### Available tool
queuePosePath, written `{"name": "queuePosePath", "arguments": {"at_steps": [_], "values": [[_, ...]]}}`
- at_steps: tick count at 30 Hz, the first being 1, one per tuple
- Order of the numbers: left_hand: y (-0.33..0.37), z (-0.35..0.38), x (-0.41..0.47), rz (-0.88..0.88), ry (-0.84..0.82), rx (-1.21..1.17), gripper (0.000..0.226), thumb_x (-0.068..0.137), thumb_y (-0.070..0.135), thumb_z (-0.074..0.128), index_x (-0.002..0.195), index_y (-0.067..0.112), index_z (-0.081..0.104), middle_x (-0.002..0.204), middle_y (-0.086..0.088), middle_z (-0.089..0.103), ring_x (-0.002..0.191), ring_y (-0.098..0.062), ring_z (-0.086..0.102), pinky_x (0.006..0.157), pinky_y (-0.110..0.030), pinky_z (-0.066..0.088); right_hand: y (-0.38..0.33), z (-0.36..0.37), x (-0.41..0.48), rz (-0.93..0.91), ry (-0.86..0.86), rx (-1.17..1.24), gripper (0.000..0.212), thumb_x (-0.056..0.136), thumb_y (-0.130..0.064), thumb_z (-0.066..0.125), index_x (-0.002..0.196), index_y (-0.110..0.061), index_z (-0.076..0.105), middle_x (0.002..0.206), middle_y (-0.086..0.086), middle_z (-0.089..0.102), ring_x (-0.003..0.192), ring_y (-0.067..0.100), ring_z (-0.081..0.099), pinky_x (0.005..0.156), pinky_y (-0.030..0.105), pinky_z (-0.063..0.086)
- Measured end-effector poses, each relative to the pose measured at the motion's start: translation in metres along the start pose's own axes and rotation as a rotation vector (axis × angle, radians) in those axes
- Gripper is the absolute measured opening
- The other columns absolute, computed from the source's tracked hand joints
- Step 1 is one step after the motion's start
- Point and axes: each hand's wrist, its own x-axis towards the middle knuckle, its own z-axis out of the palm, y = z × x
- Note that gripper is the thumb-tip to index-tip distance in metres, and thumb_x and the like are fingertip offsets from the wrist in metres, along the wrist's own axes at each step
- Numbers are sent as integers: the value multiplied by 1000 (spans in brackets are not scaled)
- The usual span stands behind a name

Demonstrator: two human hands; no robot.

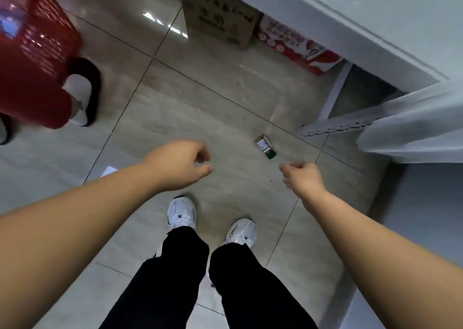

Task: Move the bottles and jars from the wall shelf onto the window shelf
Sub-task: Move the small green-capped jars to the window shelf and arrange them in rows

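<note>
Both hands are hanging empty over the floor (225, 108): the left hand (179, 165) is loosely curled, the right hand (300, 177) half closed. A small bottle (265, 147) is lying on its side between them, just past the nearer right hand, green cap pointing toward it.

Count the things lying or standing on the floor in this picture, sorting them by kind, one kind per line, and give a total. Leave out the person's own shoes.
Cardboard boxes: 2, a brown box and a red and white box
Small bottles: 1, a green-capped bottle lying on its side
Red baskets: 1, a red basket
Total: 4
</note>
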Motion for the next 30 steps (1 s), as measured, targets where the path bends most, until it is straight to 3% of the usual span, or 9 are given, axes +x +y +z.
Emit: {"name": "queuePosePath", "arguments": {"at_steps": [5,12,14,16,20,23,25,28,30], "values": [[-25,50,67,53,-12,13,27,93,45,66,114,27,66,105,12,63,103,-16,62,90,-35,53,30,53,80,226,-56,394,19,99,-16,67,85,-11,54,66,8,44,55,19,43,63,31,47],[-55,104,134,54,-29,-19,28,94,45,65,116,28,67,108,12,65,101,-13,62,86,-29,49,46,114,178,386,-93,675,24,103,-23,63,88,-11,48,73,8,42,58,18,41,95,41,55],[-62,115,147,45,-31,-45,26,93,47,65,113,31,66,106,15,64,101,-12,62,89,-31,51,46,123,203,406,-52,696,28,105,-22,59,82,-10,47,63,6,44,49,16,42,69,29,63],[-68,123,159,33,-28,-81,24,93,48,65,111,33,66,106,16,65,101,-10,63,90,-33,52,43,126,225,442,-19,724,35,105,-29,56,79,-9,47,48,4,46,37,14,42,46,23,49],[-75,134,175,56,-13,-105,20,92,49,66,107,36,65,105,15,66,100,-8,64,91,-34,53,43,133,262,499,-42,698,50,92,-57,68,99,-8,60,86,12,63,72,22,64,46,31,59],[-81,140,181,59,-33,-108,20,93,50,65,108,38,64,106,17,66,99,-6,63,89,-33,54,48,142,281,517,-54,683,48,87,-59,73,87,-13,61,76,8,61,63,19,62,39,30,56],[-86,144,182,60,-45,-98,21,93,51,65,109,37,64,105,17,65,98,-5,63,88,-33,54,48,149,284,488,-60,650,37,90,-47,75,80,-15,59,68,6,57,52,18,57,42,25,54],[-90,145,179,48,-52,-88,22,93,50,64,110,36,64,104,17,65,98,-5,63,86,-30,53,49,163,281,430,19,550,22,85,-26,80,80,-12,64,77,8,66,65,22,65,61,37,63],[-88,144,172,27,-53,-104,21,94,49,65,109,36,64,104,17,65,98,-5,63,86,-29,52,52,168,271,315,123,467,36,74,-42,85,87,-10,72,88,8,75,79,25,74,77,46,66]]}}
